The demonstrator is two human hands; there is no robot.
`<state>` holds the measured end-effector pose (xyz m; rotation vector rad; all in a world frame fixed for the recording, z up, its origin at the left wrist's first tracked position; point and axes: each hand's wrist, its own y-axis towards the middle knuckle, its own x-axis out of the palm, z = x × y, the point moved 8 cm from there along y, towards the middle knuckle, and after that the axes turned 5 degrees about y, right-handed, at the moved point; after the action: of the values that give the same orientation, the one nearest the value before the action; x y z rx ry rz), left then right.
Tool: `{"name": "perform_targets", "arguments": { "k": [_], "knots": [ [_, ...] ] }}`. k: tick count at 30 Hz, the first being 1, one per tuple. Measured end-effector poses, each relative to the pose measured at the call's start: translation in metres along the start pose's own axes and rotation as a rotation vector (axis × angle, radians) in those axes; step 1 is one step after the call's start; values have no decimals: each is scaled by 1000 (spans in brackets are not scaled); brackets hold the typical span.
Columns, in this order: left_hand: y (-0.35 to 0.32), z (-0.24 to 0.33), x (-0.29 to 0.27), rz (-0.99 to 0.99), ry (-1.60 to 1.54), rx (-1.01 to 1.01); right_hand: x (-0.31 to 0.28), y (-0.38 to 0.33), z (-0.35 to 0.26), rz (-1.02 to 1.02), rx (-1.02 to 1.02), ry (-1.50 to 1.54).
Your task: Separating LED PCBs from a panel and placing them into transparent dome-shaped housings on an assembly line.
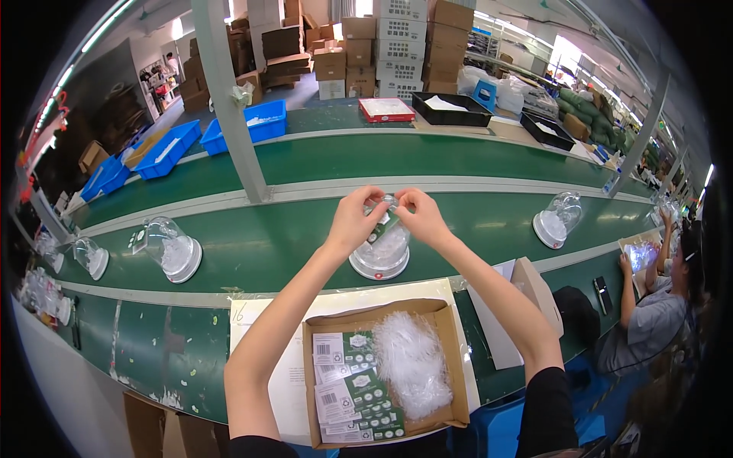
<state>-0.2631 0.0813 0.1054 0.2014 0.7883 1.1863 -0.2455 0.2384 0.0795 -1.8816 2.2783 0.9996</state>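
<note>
Head view: a clear bell-shaped dome (389, 250) on a round white base (379, 269) stands on the long green table (477, 221), directly ahead of the person. The left hand (356, 223) has its grip pinched at the upper edge of a green tag (378, 230) beside the dome's top. The right hand (422, 218) brings thumb and finger together just beside it; what its grip holds, I cannot tell. Neither hand visibly braces the base, so a sideways tug could tip or slide the dome. A fumbled pinch would probably let the tag drop. Nearer the person, an open cardboard box (456, 374) holds printed cards (357, 404) beside a loose heap of clear plastic strands (413, 366); strands lifted carelessly could tangle.
</note>
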Motion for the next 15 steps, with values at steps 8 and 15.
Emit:
{"name": "perform_targets", "arguments": {
  "k": [8, 15],
  "knots": [
    [8, -7, -5, -26, 48, 39, 7, 5, -11, 12, -95, -24],
    [15, 19, 13, -157, 256, 230, 12, 12, 6, -28, -18, -22]
  ]
}}
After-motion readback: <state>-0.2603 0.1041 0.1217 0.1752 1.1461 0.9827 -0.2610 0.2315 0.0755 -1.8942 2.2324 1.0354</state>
